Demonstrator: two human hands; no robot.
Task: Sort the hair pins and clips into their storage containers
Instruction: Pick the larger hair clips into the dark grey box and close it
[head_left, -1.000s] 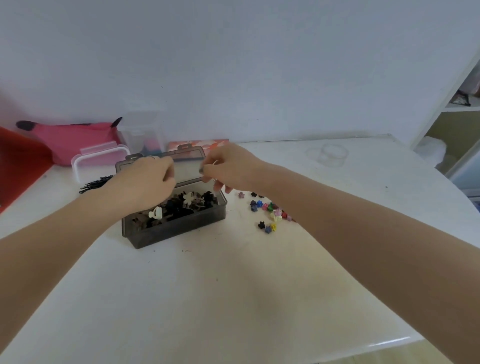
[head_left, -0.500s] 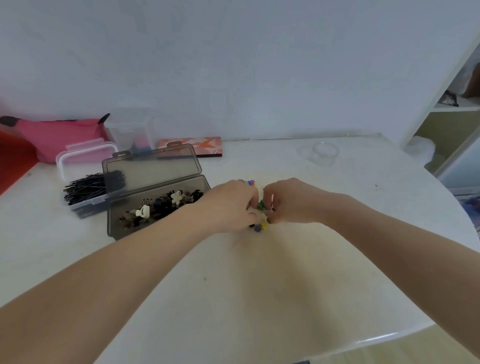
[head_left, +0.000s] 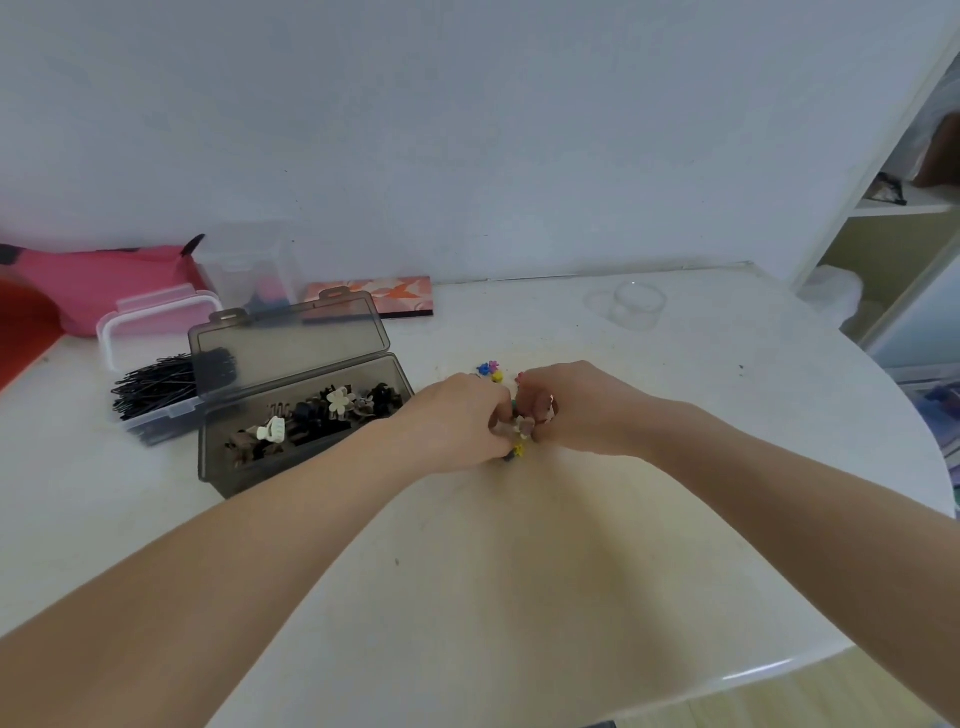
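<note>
Your left hand (head_left: 457, 421) and right hand (head_left: 576, 405) meet knuckles-up over the small colourful clips (head_left: 491, 370) on the desk (head_left: 467, 597), fingers curled, pinching clips between them; the open grey clip box (head_left: 291, 415) sits just left.

Small colourful clips (head_left: 491, 370) lie scattered on the table just right of the open smoky-grey box (head_left: 311, 441) holding dark clips.
</note>
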